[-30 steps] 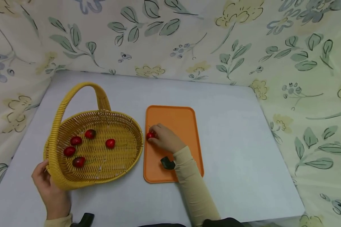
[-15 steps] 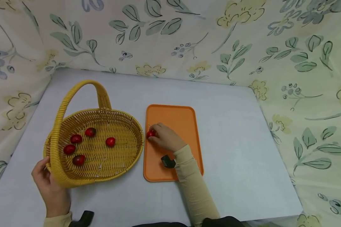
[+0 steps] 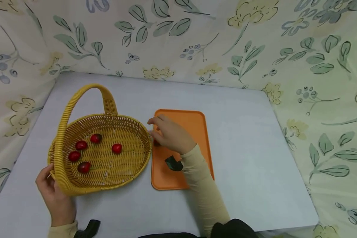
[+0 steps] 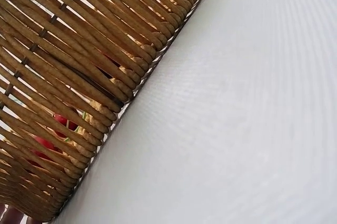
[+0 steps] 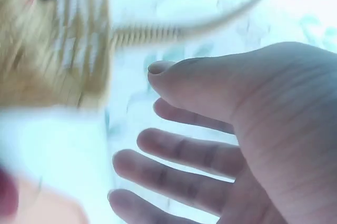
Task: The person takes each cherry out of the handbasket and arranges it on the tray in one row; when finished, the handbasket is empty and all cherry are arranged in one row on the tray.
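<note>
A yellow wicker basket (image 3: 128,165) with a tall handle stands at the left, several red cherries (image 3: 117,148) inside it. At its lower left, my left hand (image 3: 58,201) grips the rim beside the handle's foot. The left wrist view shows the woven side close up, with fingertips (image 4: 13,216) at the lower corner. My right hand (image 3: 174,134) is over the left edge of an orange tray (image 3: 181,181), fingers spread and nothing between them. Partly hidden below it, one cherry (image 3: 156,143) lies on the tray. That cherry (image 5: 6,195) also shows at the right wrist view's edge.
A white table (image 3: 250,158) carries the basket and tray, which sit close together. Floral cloth (image 3: 166,39) hangs behind the table and along both sides. The basket's handle (image 3: 60,132) arches high over its left part.
My right hand has let go of the cherry on the tray, opened its fingers and lifted slightly up and left toward the basket. My left hand still grips the basket.
</note>
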